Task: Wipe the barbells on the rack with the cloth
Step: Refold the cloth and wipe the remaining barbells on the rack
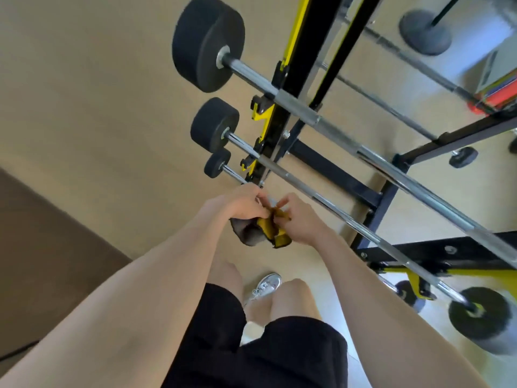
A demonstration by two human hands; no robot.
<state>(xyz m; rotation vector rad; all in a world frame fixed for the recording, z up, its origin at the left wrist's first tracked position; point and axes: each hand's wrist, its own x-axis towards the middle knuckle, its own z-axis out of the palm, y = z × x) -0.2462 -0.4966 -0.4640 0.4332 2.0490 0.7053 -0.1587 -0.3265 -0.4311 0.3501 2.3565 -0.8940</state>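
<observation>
Both hands are out in front of you, and the cloth (261, 232), yellow on one face and dark grey on the other, is bunched between them. Your left hand (237, 204) is closed over its upper edge; your right hand (298, 219) pinches the yellow fold with fingers curled in. It looks like you're refolding it, so take the moment to make a flat pad with a clean face outward rather than a loose wad.

The rack (282, 119), black and yellow, stands just ahead, with the lowest barbell (223, 170) nearly touching your left knuckles, the middle barbell (335, 204) running past your right hand, and the top barbell (335, 130) above that. None is in contact with the cloth yet, by my read.

Once the pad is set, wrap it round the chrome shaft so it cups the bar, then slide along its length instead of dabbing. Watch the yellow hooks (261, 112); a trailing corner could snag there, so keep the loose ends tucked into your palm.
</observation>
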